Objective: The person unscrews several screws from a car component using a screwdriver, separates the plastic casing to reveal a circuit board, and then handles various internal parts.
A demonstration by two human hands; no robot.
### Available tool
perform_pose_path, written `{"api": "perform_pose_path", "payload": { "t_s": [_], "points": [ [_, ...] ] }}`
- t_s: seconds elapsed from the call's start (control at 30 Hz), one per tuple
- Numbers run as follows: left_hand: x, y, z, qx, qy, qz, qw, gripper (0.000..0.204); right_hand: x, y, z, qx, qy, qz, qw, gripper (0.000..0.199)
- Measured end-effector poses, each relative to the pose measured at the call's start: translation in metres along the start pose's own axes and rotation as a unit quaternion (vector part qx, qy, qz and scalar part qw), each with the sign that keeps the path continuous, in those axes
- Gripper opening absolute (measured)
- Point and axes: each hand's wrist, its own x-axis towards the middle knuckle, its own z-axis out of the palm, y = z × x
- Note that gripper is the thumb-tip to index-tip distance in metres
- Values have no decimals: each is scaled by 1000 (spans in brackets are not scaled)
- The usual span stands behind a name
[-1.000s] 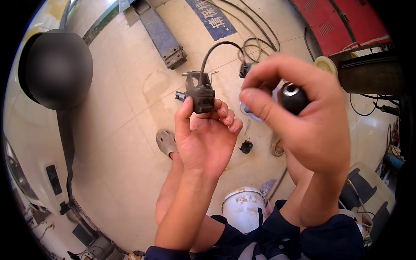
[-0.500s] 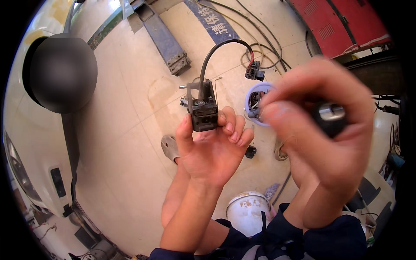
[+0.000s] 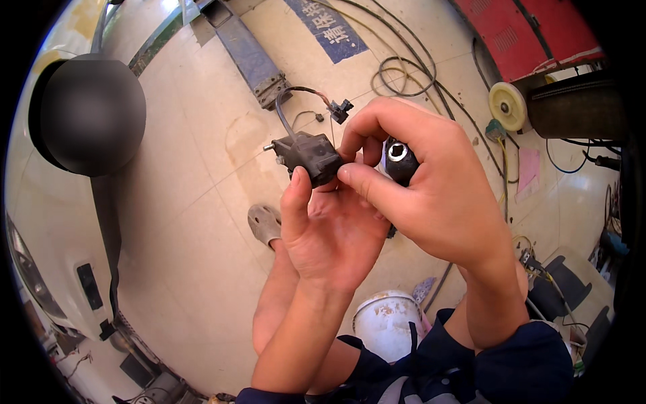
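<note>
A small black box-shaped part (image 3: 313, 158) with a metal pin on its left side rests on the fingertips of my left hand (image 3: 326, 232), thumb against its near side. From its top a black cable loops up to a black plug connector (image 3: 340, 111) with reddish wires, hanging in the air. My right hand (image 3: 441, 182) curls around a black-handled tool (image 3: 402, 168) whose silver end has a square hole; its shaft is hidden. The right thumb and index finger meet at the part's right edge. Whether they pinch anything there, I cannot tell.
To the left stands a white car (image 3: 60, 256). A blue steel arm (image 3: 245, 57) and looped hoses (image 3: 431, 71) lie on the floor ahead. A red cabinet (image 3: 518, 40) and cream wheel (image 3: 507, 108) are at far right. A white bucket (image 3: 388, 326) stands near my legs.
My right hand has come left and in to the part, bringing the tool along. The part has tilted in my left hand, and its cable and connector have swung left and lower.
</note>
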Motion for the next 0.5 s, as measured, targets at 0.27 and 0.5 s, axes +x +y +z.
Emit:
{"api": "perform_pose_path", "payload": {
  "t_s": [0.27,0.5],
  "points": [
    [-1,8,0,94,-69,34,993,54,-2,-5,3,112,-62,113,985,17],
    [0,32,0,319,-93,151,931,60,-4,1,4,472,-142,286,822,30]
  ]
}}
